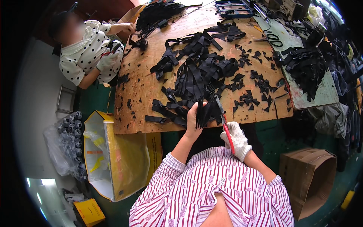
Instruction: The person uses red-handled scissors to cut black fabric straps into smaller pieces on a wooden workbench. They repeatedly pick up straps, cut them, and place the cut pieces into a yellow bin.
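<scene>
My bare left hand (194, 120) is closed round a bundle of black webbing straps (206, 114) at the near edge of the table. In my right hand (237, 140), which wears a white knitted glove, are red-handled scissors (227, 130). Their metal blades point up and away, beside the ends of the held straps. Just beyond lies a large heap of black straps (193, 75), with loose strap lengths (160, 111) to its left. Small black cut-off triangles (261, 81) are scattered to the right of the heap.
A co-worker (90, 49) in a polka-dot top works at the table's (140, 83) far left. A blue tray (233, 8) sits at the back. Black straps hang off a green side table (325, 89). Below stand a yellow-and-white bag (128, 159) and an open cardboard box (306, 178).
</scene>
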